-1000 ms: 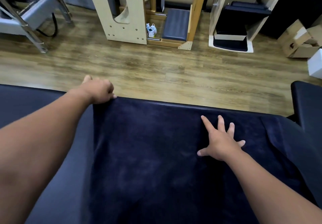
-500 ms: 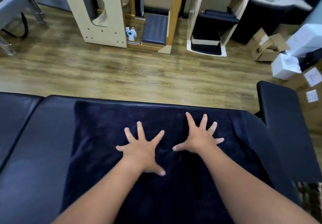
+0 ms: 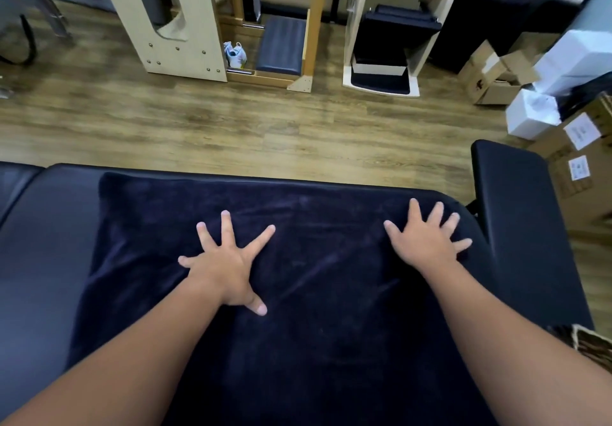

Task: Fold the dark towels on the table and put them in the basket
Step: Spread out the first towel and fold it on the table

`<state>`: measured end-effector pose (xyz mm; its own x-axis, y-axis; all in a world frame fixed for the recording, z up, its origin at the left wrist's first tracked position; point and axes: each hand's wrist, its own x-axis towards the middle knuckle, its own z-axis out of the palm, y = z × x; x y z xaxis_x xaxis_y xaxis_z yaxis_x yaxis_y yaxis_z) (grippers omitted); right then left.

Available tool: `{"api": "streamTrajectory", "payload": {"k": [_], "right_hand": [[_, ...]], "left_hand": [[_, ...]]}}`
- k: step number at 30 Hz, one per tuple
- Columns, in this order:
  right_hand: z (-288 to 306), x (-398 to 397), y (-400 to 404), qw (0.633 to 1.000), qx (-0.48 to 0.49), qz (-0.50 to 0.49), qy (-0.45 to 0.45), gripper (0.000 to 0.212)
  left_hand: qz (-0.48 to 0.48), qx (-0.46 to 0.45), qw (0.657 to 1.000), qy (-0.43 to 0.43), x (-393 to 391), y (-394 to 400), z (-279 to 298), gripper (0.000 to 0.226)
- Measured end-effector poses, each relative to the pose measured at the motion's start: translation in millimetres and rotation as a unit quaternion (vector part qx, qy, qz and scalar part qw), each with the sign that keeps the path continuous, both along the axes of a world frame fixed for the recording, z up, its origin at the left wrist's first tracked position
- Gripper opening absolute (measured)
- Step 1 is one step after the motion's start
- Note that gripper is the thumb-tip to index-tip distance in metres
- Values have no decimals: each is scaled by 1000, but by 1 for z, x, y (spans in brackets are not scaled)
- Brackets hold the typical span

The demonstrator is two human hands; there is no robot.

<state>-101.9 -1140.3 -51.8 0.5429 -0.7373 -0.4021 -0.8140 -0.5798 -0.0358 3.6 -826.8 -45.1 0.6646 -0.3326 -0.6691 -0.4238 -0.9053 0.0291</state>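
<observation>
A dark navy towel (image 3: 314,293) lies spread flat over the black padded table (image 3: 43,246), its far edge along the table's far rim. My left hand (image 3: 228,263) presses palm-down on the towel's middle, fingers splayed. My right hand (image 3: 427,240) lies flat near the towel's right edge, fingers apart. Neither hand holds anything. A corner of a woven basket (image 3: 592,342) shows at the lower right, mostly hidden behind my right forearm.
A second black padded surface (image 3: 516,227) stands close on the right, a narrow gap from the table. Beyond the far rim is wooden floor (image 3: 231,130) with pale wooden equipment (image 3: 185,44). Cardboard and white boxes (image 3: 536,101) pile up at the right.
My left hand let go of the towel's far left corner and came down flat on its middle. My right hand slid from the centre to the right edge.
</observation>
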Motion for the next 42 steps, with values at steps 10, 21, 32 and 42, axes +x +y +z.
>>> {"api": "streamTrajectory", "payload": {"k": [10,21,32,42], "right_hand": [[-2,-84,196,948,55,313,-9,104],[6,-88,223,958,48,281,-2,85],[7,-185,376,899,38,436,-10,76],[-2,-245,451,943,-13,331,1,83]], "left_hand": [[9,-37,995,-91,-40,19,3,113],[163,-43,949,-265,-176,187,-13,70],[257,-66,952,-152,-181,274,4,43],[262,-257,927,-72,-274,339,-18,36]]}}
